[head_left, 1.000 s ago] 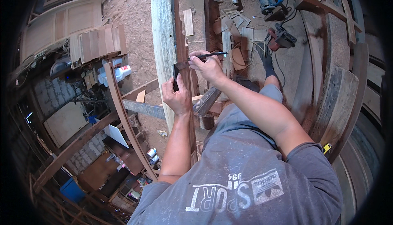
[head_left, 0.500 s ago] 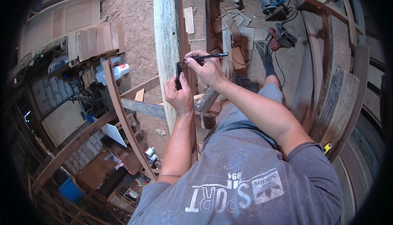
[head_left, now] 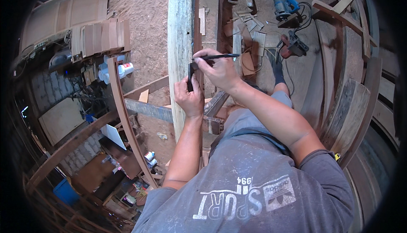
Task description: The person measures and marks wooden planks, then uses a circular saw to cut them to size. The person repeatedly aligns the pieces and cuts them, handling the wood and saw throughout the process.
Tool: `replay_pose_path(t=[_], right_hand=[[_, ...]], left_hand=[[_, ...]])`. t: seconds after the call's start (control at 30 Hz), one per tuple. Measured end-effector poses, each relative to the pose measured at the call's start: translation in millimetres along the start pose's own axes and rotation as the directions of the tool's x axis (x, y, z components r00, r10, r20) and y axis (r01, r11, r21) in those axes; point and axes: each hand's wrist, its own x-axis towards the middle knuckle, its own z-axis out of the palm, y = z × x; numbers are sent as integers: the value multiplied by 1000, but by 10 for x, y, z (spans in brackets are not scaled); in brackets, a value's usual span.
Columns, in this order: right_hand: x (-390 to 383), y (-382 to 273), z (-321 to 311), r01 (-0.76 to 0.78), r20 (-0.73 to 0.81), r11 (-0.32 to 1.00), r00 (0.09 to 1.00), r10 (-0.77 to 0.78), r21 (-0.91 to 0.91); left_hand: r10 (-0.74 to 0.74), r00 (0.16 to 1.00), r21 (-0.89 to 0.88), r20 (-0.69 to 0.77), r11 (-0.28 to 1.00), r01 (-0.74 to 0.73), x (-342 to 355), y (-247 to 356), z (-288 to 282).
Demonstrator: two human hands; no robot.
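A long pale wooden board (head_left: 179,25) with a weathered grey streak stretches away in front of me. My left hand (head_left: 189,99) is closed at its right edge, pinching a small flat black piece (head_left: 190,74) upright against the wood; its full shape is hidden by the fingers. Just beyond, my right hand (head_left: 218,71) grips a slim black pencil or pen (head_left: 219,56), nearly level, its tip end at the board's edge beside the black piece. A reddish-brown strip of wood (head_left: 197,29) runs along the board's right side.
Crossbeams (head_left: 148,109) pass beneath the board. On the floor to the right lie wood offcuts (head_left: 248,63), a blue corded power tool (head_left: 285,7) and a red-and-black corded one (head_left: 292,45). An upright brown post (head_left: 123,114) rises at left. Planks (head_left: 347,110) lean at right.
The whole scene has slid a little rightward in the picture. Both hands keep their grips, and the pencil or pen stays at the board's edge beside the black piece.
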Motion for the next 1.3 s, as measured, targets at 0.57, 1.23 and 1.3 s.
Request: replay_pose_path(t=[0.57,1.23,1.3], right_hand=[[-362,-221,-473,14,-166,966,986,30,256],[-607,34,-874,-129,-76,987,988,136,91],[-590,14,-896,-137,-72,988,987,142,69]], left_hand=[[67,965,-451,-255,874,-180,-179,294,-408],[82,994,125,79,988,-91,-380,283,-45],[58,994,165,90,984,-72,-314,282,25]])
